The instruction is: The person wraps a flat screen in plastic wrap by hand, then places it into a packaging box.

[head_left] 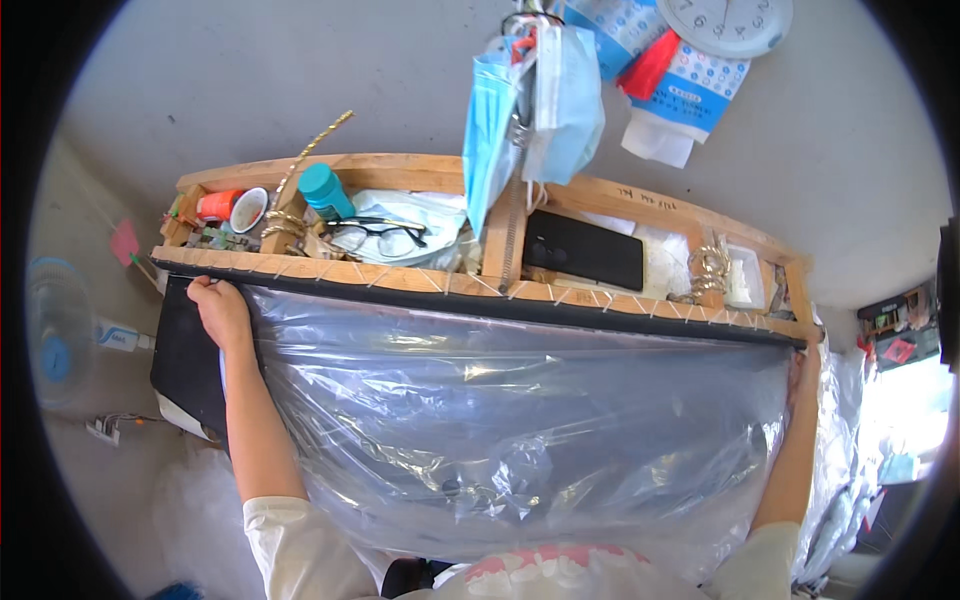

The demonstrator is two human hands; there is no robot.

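Observation:
A clear plastic sheet [520, 420] spreads in front of me, wrinkled and shiny, below a wooden frame [400, 275] edged with a black strip [420, 297]. White cord laces zigzag along the frame's front rail. At the sheet's upper left corner, my left hand [222, 312] is closed, its fingertips pinching the edge against the black strip. My right hand [802, 378] is at the upper right corner, under the frame's end, closed on the sheet's edge; its fingers are partly hidden. Both arms reach forward, and the sheet stretches between them.
Inside the frame lie eyeglasses [385, 238], a teal-capped bottle [325, 192], a white cup [249, 210], a red can [219, 206] and a black phone [584, 250]. Face masks [565, 105] hang above it. A clock [728, 22] is on the wall; a fan [58, 335] stands left.

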